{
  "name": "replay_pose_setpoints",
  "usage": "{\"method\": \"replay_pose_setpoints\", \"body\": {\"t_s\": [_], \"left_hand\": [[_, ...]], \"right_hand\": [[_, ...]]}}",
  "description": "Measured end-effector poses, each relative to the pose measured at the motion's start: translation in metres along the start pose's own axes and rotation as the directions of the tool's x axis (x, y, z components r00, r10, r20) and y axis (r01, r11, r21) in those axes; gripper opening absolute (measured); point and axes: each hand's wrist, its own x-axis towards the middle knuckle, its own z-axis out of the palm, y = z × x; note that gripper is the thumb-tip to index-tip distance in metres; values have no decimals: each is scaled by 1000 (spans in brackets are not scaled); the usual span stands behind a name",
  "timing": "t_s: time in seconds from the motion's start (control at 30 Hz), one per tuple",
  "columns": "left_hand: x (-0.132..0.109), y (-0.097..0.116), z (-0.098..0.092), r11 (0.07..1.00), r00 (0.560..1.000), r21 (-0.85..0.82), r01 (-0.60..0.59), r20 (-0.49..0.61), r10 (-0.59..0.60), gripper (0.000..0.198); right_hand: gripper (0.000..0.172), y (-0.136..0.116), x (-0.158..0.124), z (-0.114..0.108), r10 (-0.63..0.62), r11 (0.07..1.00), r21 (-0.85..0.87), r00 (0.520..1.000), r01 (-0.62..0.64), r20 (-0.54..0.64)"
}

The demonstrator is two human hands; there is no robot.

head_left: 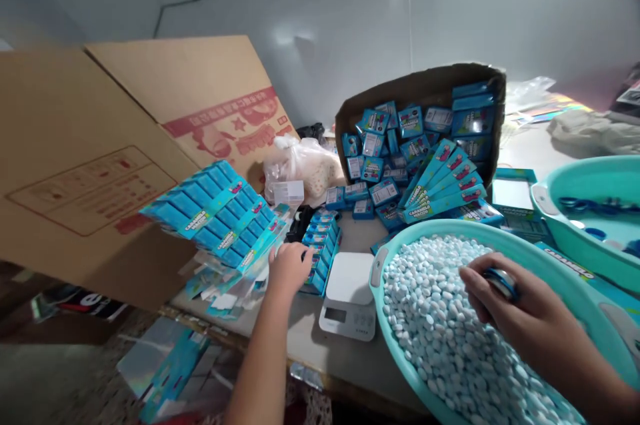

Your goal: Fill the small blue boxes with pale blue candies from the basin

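Observation:
My right hand (520,301) is over a turquoise basin (390,338) filled with small pale-blue and white candies (440,311). Its fingers are closed around a small round object (501,283) with a shiny, blue-edged surface; its exact kind is unclear. My left hand (290,268) rests with bent fingers against the near left side of an upright row of blue candy packs (320,251). A small dark bit shows by its fingertips, and whether it grips that is hidden. Between the hands, a white digital scale (349,295) lies on the table with a bare plate.
A cardboard carton (445,85) on its side spills blue boxes. Fanned blue strips (445,181) lean before it. Blue sheets of packs (220,211) are stacked left, against a large open carton (90,145). A second turquoise basin (590,178) stands at right. A plastic bag (305,168) sits behind.

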Motion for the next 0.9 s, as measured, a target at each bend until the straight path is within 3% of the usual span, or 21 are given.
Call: {"method": "replay_pose_setpoints", "body": {"t_s": [0.17, 0.23, 0.27, 0.33, 0.4, 0.47, 0.5, 0.57, 0.7, 0.83, 0.9], "left_hand": [[-8, 21, 12, 984, 980, -60, 169, -96, -175, 31], [-10, 35, 12, 982, 975, -154, 105, -180, -133, 31], [-13, 45, 11, 976, 974, -218, 1, -222, -51, 31], [-24, 71, 4, 896, 941, -321, -305, -247, 232, 30], [-41, 100, -5, 744, 824, -369, -557, -136, 550, 27], [-57, 127, -12, 634, 724, -437, -638, -60, 687, 24], [-63, 138, -13, 600, 695, -468, -649, -44, 717, 22], [-69, 151, -15, 571, 691, -502, -649, -76, 718, 18], [-66, 159, -17, 550, 714, -488, -678, -257, 651, 13], [-74, 171, -29, 399, 652, -539, -742, -441, 617, 14], [-84, 182, -34, 299, 598, -555, -776, -496, 630, 31]], "right_hand": [[48, 1, 4, 2, -93, 981, -169, 995, 98, 36], [45, 0, 4, 2, -51, 979, -194, 995, 67, 86], [43, -1, 5, 3, -29, 978, -201, 993, 51, 114], [41, -2, 5, 4, 9, 978, -209, 988, 24, 156], [41, -2, 5, 4, 28, 977, -214, 985, 9, 168], [39, -1, 6, 4, 23, 977, -212, 987, 11, 158], [39, -1, 6, 3, 14, 978, -209, 989, 17, 145], [37, 0, 6, 3, -17, 978, -207, 994, 39, 108], [35, -3, 6, 2, -92, 971, -218, 995, 99, 44], [30, -6, 6, 2, -119, 969, -215, 993, 120, 19], [17, -3, 5, 1, -137, 969, -201, 990, 143, 47]]}}
